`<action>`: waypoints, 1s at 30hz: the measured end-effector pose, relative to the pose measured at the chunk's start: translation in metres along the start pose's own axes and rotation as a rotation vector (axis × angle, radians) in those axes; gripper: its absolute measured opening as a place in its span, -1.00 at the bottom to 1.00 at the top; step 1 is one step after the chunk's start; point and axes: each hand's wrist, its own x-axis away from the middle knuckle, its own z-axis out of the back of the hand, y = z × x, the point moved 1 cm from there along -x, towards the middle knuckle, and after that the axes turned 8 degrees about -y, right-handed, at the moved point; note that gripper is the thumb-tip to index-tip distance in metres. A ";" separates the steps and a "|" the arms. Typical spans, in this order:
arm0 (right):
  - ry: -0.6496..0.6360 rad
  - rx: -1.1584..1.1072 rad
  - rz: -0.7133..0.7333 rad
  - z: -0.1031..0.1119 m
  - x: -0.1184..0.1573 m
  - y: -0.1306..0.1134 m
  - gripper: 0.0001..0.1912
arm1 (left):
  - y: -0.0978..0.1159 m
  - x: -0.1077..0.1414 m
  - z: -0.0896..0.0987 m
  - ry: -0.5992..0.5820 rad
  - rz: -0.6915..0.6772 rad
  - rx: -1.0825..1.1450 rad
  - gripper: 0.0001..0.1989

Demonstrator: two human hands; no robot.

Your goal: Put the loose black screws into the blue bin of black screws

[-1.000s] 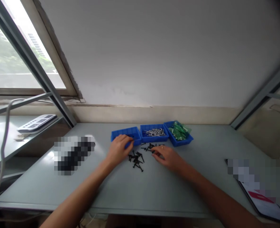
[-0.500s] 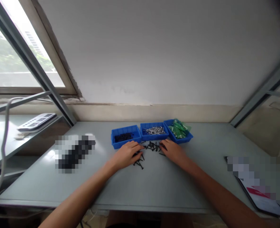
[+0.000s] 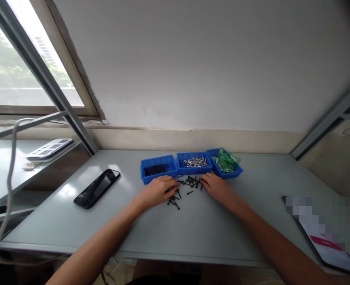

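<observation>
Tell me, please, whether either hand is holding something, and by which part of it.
It cannot be told. Both the left hand and right hand lie palm down on the loose black screws on the table; any grasped screw is hidden.

Between your left hand [image 3: 157,190] and your right hand [image 3: 216,187] lies a loose scatter of small black screws [image 3: 186,188], flat on the grey table, pointing every way. Most cluster just off your right fingertips; a smaller bunch sits under and just below your left fingertips, which rest on them. One screw lies alone midway between the hands. Just beyond your left knuckles stands the left blue tray [image 3: 157,172], upright, with more of the same dark screws heaped in its bottom. Both palms face down, fingers spread over the pile.
</observation>
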 end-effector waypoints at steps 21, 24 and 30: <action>0.057 0.070 0.326 0.009 0.007 -0.035 -0.82 | 0.020 -0.004 -0.009 0.075 -0.017 -0.008 -0.77; 0.088 0.107 0.408 0.010 0.010 -0.047 -0.81 | 0.020 -0.004 -0.011 0.047 -0.044 -0.017 -0.78; 0.109 0.045 0.494 0.016 0.013 -0.053 -0.77 | 0.017 -0.004 -0.013 0.039 -0.048 -0.013 -0.81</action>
